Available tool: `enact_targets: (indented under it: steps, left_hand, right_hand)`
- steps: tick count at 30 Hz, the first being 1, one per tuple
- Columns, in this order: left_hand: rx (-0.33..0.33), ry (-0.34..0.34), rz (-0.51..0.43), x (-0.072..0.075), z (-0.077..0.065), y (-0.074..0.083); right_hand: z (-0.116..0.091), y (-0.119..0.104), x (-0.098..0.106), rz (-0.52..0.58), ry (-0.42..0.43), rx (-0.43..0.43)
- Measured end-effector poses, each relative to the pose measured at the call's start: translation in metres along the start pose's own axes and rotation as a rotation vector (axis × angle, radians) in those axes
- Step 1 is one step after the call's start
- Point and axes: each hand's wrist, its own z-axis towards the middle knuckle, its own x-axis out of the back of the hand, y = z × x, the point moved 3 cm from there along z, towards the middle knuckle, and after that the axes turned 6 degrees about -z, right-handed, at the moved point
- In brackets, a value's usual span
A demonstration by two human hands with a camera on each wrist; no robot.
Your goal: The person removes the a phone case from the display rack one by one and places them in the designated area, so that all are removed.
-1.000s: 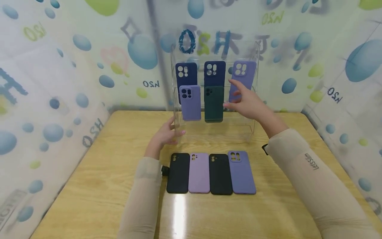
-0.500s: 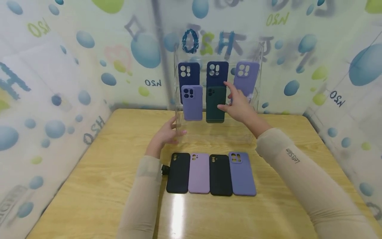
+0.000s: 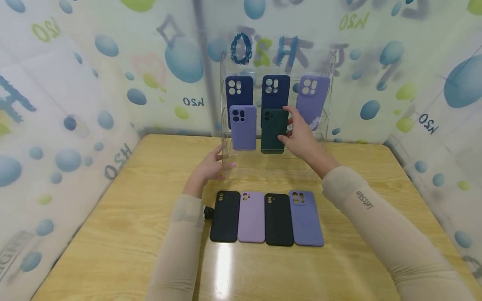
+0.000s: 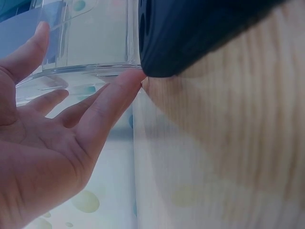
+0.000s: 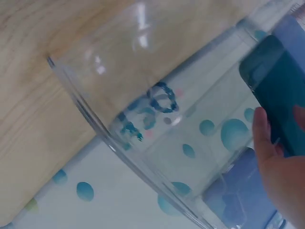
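In the head view my right hand pinches the right edge of a dark green phone case, thumb on its front and index finger at its upper corner. The right wrist view shows the hand on that same green case. It leans in the lower tier of a clear acrylic stand, beside a lavender case. Behind stand two navy cases and a purple case. My left hand rests at the stand's lower left side, fingers extended; in the left wrist view a fingertip meets its corner.
On the wooden table, a row lies before the stand: a black case, a lilac case, another black case and a violet-blue case. A patterned wall covering rises behind and on both sides.
My right hand has moved left and slightly down from in front of the upper purple case to the green case, and now pinches its edge. The left hand has stayed at the stand.
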Motion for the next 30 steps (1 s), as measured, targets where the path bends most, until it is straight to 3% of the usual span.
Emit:
enact_targets:
  steps: [10, 24, 30]
  left_hand:
    - [0.004, 0.005, 0.007, 0.001, -0.002, -0.002]
    - [0.004, 0.014, 0.007, 0.001, -0.003, -0.002]
    - [-0.006, 0.008, 0.017, 0.001, 0.000, -0.001]
  right_hand:
    - [-0.007, 0.011, -0.011, 0.015, 0.069, 0.086]
    - [-0.011, 0.019, -0.019, 0.063, 0.075, 0.110]
    - [-0.012, 0.021, -0.017, 0.072, 0.096, 0.079]
